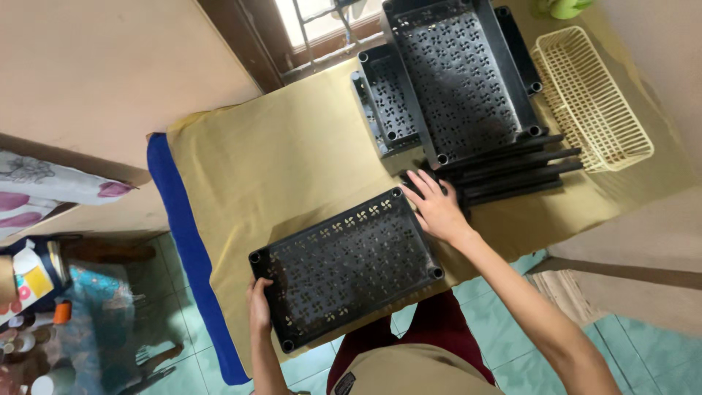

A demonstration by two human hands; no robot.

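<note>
A black perforated plastic shelf tray lies flat on the yellow cloth near the table's front edge. My left hand grips its left front edge. My right hand rests with fingers spread on the ends of several black plastic tubes lying just beyond the tray's right corner. A second black tray stands stacked on a third black tray at the back.
A cream plastic basket lies at the back right. The cloth has a blue border on the left. A window frame is behind the table. Teal floor tiles and cluttered items are at the lower left.
</note>
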